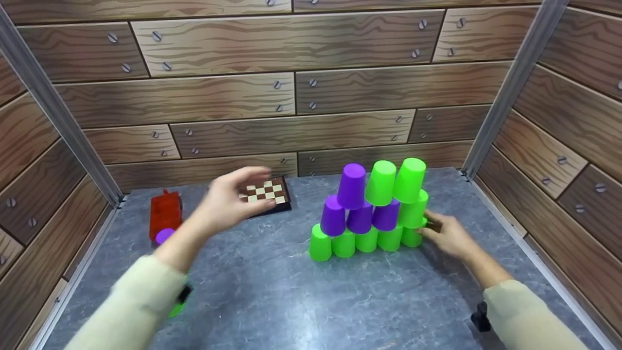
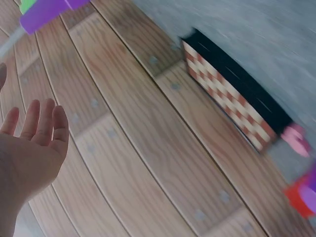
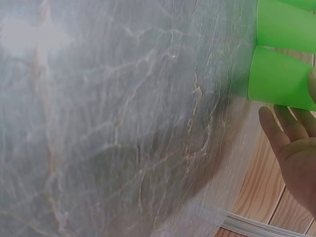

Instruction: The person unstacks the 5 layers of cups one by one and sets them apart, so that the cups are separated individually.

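Observation:
A pyramid of upside-down cups stands right of centre in the head view: a bottom row of green cups, then a row of three purple cups and one green cup, then a top row of one purple cup and two green ones. At its right end, my right hand has thumb and fingertips right at the bottom end green cup. The right wrist view shows its fingers loosely extended along that cup's side. My left hand is in the air, fingers spread and holding nothing, overlapping the chessboard.
A red object lies at the left with a purple cup-like piece by it. Something green shows under my left forearm. Wood-patterned walls enclose the grey marbled tabletop at the back and both sides.

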`<state>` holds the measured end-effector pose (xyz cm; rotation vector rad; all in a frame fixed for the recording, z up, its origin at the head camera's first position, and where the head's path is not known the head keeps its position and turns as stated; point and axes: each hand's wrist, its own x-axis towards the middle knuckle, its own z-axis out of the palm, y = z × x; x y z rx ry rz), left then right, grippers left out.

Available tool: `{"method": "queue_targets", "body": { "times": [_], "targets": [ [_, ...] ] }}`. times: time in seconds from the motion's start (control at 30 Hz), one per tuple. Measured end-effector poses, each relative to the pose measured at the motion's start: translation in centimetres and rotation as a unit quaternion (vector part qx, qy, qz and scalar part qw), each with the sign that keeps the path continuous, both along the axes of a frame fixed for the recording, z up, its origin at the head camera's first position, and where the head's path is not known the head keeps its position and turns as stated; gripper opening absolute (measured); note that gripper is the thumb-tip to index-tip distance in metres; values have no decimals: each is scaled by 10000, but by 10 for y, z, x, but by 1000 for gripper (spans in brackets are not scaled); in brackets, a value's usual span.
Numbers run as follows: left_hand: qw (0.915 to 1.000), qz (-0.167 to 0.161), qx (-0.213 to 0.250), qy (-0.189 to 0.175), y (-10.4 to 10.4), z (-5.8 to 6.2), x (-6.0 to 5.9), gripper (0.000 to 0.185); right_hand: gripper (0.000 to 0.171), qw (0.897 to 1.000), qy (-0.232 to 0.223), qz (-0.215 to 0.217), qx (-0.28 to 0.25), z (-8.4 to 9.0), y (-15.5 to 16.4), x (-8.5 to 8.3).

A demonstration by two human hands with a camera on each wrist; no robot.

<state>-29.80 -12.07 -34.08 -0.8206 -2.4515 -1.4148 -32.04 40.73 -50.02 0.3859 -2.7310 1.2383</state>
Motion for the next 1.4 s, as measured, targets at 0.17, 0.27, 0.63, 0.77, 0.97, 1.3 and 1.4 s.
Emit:
{"method": "queue_targets", "body": {
  "times": [0.17, 0.27, 0.63, 0.77, 0.97, 1.3, 1.4],
  "targets": [
    [9994, -336, -10, -120, 53, 7, -18, 63, 61, 9999, 55, 70, -84, -1, -1, 0],
    [9988, -392, -191, -218, 81, 10, -24, 64, 61, 9999, 107, 54, -74, -2, -1, -1],
    [9984, -421, -325, -173, 147, 1, -42, 64, 62, 9999, 76, 3, -82, -1, -1, -1],
    [9985, -374, -289, -261, 157, -4, -45, 63, 62, 9999, 72, -5, -91, -1, -1, 0],
    [9986, -262, -265, -374, 163, -8, -45, 56, 61, 9999, 27, -8, -115, 1, -1, 1],
    [9987, -331, 2, -384, 144, 0, -41, 53, 61, 10000, 0, 16, -54, 2, -2, 0],
    [9986, -307, 125, -412, 126, 5, -40, 56, 61, 10000, 15, 8, -63, 2, -2, 1]
  ]
}}
